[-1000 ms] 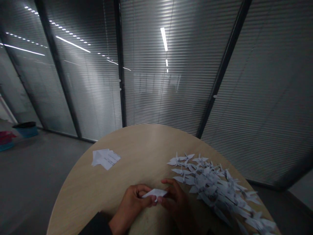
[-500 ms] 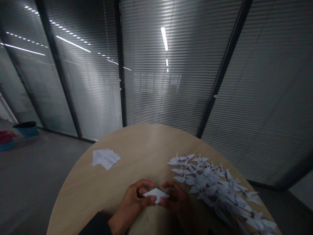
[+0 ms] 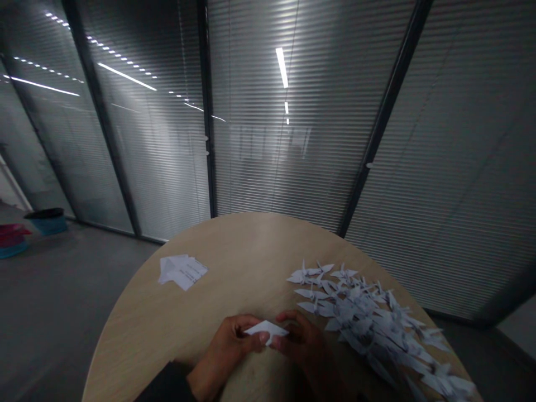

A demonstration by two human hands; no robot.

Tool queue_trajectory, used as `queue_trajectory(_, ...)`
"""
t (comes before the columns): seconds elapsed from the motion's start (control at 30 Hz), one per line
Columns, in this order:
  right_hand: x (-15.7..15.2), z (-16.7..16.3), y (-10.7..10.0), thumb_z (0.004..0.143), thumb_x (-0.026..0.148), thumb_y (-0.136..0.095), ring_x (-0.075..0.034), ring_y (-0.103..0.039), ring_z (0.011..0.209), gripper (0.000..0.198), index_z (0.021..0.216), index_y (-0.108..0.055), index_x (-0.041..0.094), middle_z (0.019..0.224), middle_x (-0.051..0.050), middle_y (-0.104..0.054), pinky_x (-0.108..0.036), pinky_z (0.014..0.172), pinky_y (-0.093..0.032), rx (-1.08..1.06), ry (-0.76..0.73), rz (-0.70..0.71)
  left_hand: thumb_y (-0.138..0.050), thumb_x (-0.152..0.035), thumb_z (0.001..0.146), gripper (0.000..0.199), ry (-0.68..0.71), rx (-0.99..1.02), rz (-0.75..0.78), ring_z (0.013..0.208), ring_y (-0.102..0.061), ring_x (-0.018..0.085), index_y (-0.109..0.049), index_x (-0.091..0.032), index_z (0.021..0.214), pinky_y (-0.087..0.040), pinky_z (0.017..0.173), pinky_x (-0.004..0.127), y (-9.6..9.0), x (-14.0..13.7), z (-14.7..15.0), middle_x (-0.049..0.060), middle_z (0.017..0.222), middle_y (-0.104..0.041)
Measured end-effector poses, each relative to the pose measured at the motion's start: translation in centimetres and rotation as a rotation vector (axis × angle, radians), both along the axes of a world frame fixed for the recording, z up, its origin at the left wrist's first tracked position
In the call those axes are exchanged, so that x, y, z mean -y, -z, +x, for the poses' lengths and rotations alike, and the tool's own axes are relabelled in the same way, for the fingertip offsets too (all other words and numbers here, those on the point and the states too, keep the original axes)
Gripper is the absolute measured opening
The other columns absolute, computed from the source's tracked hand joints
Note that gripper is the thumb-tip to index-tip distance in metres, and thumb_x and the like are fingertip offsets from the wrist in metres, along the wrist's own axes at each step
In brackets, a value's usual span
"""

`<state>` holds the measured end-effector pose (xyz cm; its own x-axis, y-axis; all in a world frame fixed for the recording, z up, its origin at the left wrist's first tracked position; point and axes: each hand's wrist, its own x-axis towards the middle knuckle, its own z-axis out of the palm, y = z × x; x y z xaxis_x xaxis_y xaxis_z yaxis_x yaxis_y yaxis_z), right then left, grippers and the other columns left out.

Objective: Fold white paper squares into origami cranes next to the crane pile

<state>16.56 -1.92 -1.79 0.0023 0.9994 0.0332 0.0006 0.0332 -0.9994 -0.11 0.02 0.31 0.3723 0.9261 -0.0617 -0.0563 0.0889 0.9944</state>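
Observation:
A small piece of folded white paper (image 3: 267,328), shaped like a flat diamond, is held between my two hands above the near part of the table. My left hand (image 3: 231,341) pinches its left side, with the thumb on the near face and the fingers behind. On the other side, my right hand (image 3: 302,341) grips the right corner between thumb and fingers, its index finger curled above the paper. Right of my hands lies a large heap of folded paper cranes (image 3: 368,318). Some fingertips are hidden behind the paper.
Sheets of white paper (image 3: 183,271), some with print, lie at the table's left. The round wooden table (image 3: 259,240) stands before glass partitions with blinds (image 3: 288,167). On the floor at far left are a blue bin (image 3: 48,221) and a red and blue container (image 3: 12,240).
My left fingers have come down and closed against the back of the paper. The paper has shifted slightly and looks a little flatter. My right hand is nearly unchanged.

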Motion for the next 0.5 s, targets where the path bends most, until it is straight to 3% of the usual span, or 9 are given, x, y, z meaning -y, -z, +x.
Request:
queue_trajectory(0.13, 0.6, -0.2, -0.5, 0.068, 0.030, -0.065, -0.020, -0.064, 0.065, 0.022, 0.088, -0.061, 0.022, 0.069, 0.000, -0.068, -0.028, 0.059, -0.048, 0.260, 0.068, 0.107, -0.076, -0.051, 0.054, 0.042, -0.014, -0.019, -0.034, 0.053, -0.054, 0.013, -0.073, -0.011, 0.068, -0.041, 0.056, 0.025, -0.2, 0.1, 0.0, 0.003, 0.057, -0.066)
queue_trajectory(0.27, 1.1, -0.2, -0.7, 0.080, 0.036, -0.056, -0.020, -0.061, 0.084, 0.022, 0.099, -0.066, 0.028, 0.090, -0.004, -0.063, -0.033, 0.078, -0.049, 0.491, 0.110, 0.342, -0.074, -0.050, 0.059, 0.042, 0.008, -0.017, -0.058, 0.058, -0.059, 0.015, -0.074, -0.011, 0.072, -0.044, 0.059, 0.026, -0.5, 0.5, 0.0, 0.006, 0.064, -0.070)
queue_trajectory(0.5, 1.1, 0.2, 0.1, 0.086, 0.046, -0.049, -0.023, -0.052, 0.104, 0.025, 0.096, -0.070, 0.036, 0.109, -0.004, -0.055, -0.035, 0.086, -0.049, 0.520, 0.088, 0.451, -0.074, -0.054, 0.056, 0.049, 0.046, -0.007, -0.120, 0.062, -0.063, 0.018, -0.075, -0.009, 0.077, -0.048, 0.060, 0.027, -0.1, 0.7, 0.1, 0.009, 0.068, -0.071)
